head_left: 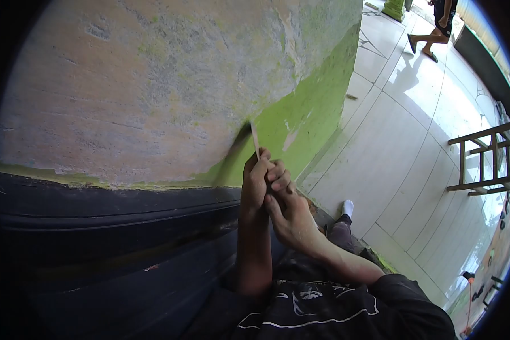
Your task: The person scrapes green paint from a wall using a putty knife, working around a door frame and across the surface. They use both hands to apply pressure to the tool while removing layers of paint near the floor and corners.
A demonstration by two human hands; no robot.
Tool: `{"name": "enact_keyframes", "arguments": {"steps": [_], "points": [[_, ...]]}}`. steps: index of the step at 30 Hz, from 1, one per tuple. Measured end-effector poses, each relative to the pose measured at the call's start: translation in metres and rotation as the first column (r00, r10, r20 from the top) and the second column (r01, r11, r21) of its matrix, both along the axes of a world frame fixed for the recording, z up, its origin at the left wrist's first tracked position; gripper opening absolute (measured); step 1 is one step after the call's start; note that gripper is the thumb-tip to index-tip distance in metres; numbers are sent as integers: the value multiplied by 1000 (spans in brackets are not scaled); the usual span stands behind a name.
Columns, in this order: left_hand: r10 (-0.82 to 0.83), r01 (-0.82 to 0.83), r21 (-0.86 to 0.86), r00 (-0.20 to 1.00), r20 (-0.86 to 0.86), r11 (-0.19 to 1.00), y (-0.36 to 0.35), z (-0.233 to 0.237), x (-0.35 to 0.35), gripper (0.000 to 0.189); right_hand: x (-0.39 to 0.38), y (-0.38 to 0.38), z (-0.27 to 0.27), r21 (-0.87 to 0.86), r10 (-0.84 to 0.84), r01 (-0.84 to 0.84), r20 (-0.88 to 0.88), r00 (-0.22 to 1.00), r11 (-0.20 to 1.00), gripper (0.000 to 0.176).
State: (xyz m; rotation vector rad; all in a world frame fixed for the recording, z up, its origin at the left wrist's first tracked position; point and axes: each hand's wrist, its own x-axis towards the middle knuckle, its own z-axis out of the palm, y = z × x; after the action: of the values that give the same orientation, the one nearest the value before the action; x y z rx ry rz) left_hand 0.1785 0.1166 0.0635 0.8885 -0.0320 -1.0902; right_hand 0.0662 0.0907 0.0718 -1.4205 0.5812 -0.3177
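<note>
My left hand (256, 180) and my right hand (292, 218) are clasped together around the handle of a scraper, most of which is hidden by the fingers. The scraper's thin blade (255, 139) points up from the hands, and its tip meets the wall (170, 85) where bare, patchy plaster borders green paint (300, 122). A dark shadow falls on the wall just left of the blade. Which hand bears directly on the handle is partly hidden.
Dark trim (119, 207) runs along the wall at left. Pale floor tiles (379, 147) lie at right, with a wooden ladder-like frame (484, 161). A person (439, 25) walks at top right. One socked foot (348, 208) shows below.
</note>
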Motion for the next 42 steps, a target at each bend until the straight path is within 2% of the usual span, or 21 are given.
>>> {"name": "enact_keyframes", "arguments": {"steps": [3, 5, 7, 9, 11, 12, 14, 17, 18, 20, 23, 25, 29, 31, 33, 34, 36, 39, 40, 41, 42], "points": [[-43, 47, -57, 996, 76, 997, 6, 3, 1, 6, -2, 5, -1, -115, -26, 39, 113, 993, 993, 21], [-53, 54, -11, 997, 53, 998, -8, 3, 9, 6, 7, -3, -7, -71, -25, 27, 31, 999, 997, 24], [-55, 55, 0, 998, -24, 999, -15, 3, 12, 7, 13, -4, -3, 0, -121, 122, 139, 983, 992, 21], [-46, 46, -8, 999, -9, 999, -9, 4, 6, 7, 7, -3, 0, -54, -88, 96, 126, 988, 994, 21], [-101, 102, -27, 994, 48, 994, -8, 0, 7, 11, 6, -1, -3, -192, -124, 157, 174, 977, 969, 23], [-95, 94, 33, 994, 52, 995, -19, 4, 9, 8, 9, -7, -1, -188, -122, 154, 170, 978, 970, 23], [-63, 63, 38, 998, 1, 997, -29, 6, 9, 5, 14, -21, 4, -3, -136, 136, 77, 988, 991, 24], [-45, 46, 17, 998, -50, 999, -23, 0, 2, 8, 1, -10, -4, -112, -133, 142, 92, 987, 983, 26], [-58, 58, -10, 998, 9, 998, -17, 2, 1, 10, -4, -9, 1, -137, -63, 70, 50, 997, 988, 27], [-102, 98, 39, 989, 110, 994, -24, 1, 5, 13, 9, -18, -13, -108, -126, 136, 91, 988, 985, 27], [-124, 124, 11, 992, -25, 992, -53, -7, 18, 13, 16, -32, -11, -63, -165, 167, 46, 985, 984, 27], [-117, 116, -21, 991, -60, 993, -47, -9, 9, 11, 11, -30, -11, -136, -181, 184, 35, 983, 973, 28], [-32, 25, -107, 998, -61, 994, 16, -8, -10, 7, -15, 8, 0, -230, 23, -19, 18, 1000, 973, 23], [-66, 43, -269, 995, -78, 962, 48, -3, -6, 18, -16, 34, 0, -297, 147, -132, 29, 989, 946, 18], [-75, 42, -268, 991, -115, 963, 55, 2, -4, 22, -11, 49, -10, -429, 173, -108, 114, 978, 897, 17], [-89, 44, -279, 984, -152, 959, 57, 5, -2, 26, -11, 49, -9, -425, 176, -109, 122, 977, 898, 17], [-66, 30, -225, 986, -152, 974, 49, 15, -6, 26, -14, 43, -1, -300, 179, -157, 46, 983, 941, 17], [-35, 10, -157, 988, -152, 987, 48, 16, -10, 26, -15, 39, 4, -278, 173, -147, 71, 982, 949, 17], [-36, 19, -108, 987, -158, 994, 49, 16, -9, 25, -14, 34, 16, -280, 256, -256, -40, 966, 925, 17], [-37, 28, -60, 986, -161, 998, 49, 17, -8, 24, -14, 37, 14, -282, 263, -264, -44, 964, 922, 17], [-35, 25, -66, 987, -158, 998, 46, 17, -4, 24, -12, 42, 10, -291, 202, -195, -6, 979, 937, 18]]}}
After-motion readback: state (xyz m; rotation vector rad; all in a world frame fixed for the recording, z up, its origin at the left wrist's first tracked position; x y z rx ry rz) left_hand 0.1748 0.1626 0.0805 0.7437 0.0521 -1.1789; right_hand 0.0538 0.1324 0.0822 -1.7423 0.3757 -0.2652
